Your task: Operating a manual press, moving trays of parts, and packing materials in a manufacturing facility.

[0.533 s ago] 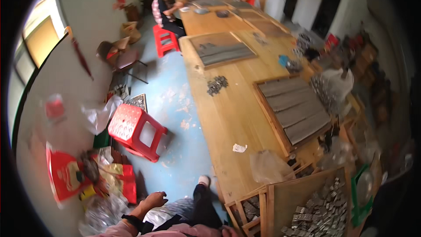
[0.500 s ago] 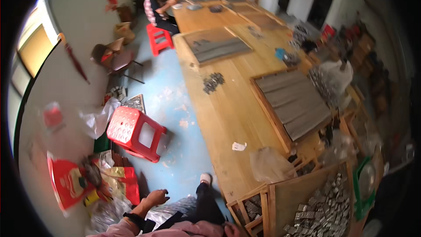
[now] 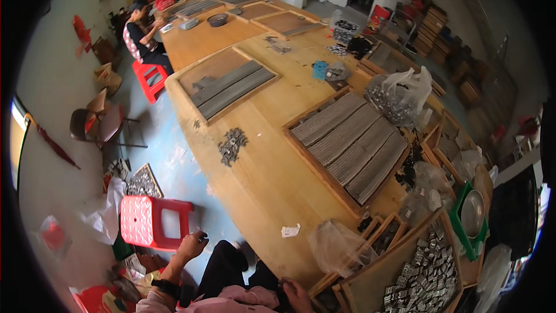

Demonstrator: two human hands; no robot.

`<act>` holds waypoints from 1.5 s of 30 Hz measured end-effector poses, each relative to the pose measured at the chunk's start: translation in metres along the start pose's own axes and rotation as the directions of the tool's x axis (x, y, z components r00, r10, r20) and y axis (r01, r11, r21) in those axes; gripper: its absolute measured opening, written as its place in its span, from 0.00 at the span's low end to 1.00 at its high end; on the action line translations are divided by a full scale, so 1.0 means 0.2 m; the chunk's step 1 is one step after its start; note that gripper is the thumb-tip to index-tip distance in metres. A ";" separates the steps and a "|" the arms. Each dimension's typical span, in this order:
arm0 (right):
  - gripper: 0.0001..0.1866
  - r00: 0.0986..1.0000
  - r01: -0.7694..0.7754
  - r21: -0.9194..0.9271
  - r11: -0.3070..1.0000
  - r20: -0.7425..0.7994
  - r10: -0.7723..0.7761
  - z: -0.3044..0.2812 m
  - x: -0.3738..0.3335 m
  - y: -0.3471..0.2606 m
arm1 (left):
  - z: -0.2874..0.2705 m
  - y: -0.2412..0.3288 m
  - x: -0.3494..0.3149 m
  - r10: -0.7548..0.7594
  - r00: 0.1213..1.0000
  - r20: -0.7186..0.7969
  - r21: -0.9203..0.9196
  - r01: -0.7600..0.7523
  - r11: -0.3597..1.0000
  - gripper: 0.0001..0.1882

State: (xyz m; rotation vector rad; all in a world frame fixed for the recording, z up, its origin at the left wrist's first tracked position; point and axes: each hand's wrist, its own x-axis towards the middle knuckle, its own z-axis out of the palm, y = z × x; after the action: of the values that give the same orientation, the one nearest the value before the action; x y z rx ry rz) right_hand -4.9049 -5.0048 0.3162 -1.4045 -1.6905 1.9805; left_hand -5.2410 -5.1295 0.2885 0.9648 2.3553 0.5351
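My left hand hangs beside the red plastic stool, overlapping its near edge in view. I cannot tell whether they touch. Its fingers are loosely bent, with nothing seen in them. Low at the table's near edge is my right hand, fingers partly stretched and holding nothing visible. The nearest thing to it is the wooden tray heaped with small grey metal pieces. Ahead on the wooden table lies a framed tray with long rows of grey pieces.
A crumpled plastic bag and a paper scrap lie on the near table. A loose pile of dark pieces is farther left. A green tray with a metal bowl stands right. Two people sit at the far table. Bags crowd the floor beside the stool.
My view has shifted right and forward, so the table fills more of it. The red stool is now nearer my left hand. My right hand shows more fully beside the table edge.
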 end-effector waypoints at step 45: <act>0.16 0.214 -0.074 0.405 0.911 -0.886 0.412 -0.76 1.21 -0.59 | 0.27 1.35 2.11 0.311 0.933 -0.181 -0.283 -0.352 0.892 0.20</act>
State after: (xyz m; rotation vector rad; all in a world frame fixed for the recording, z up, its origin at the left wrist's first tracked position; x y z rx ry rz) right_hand -4.9720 -4.7023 0.3027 -2.1604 -0.5453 0.8132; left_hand -5.3214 -4.6328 0.2545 1.2171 2.1307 1.1001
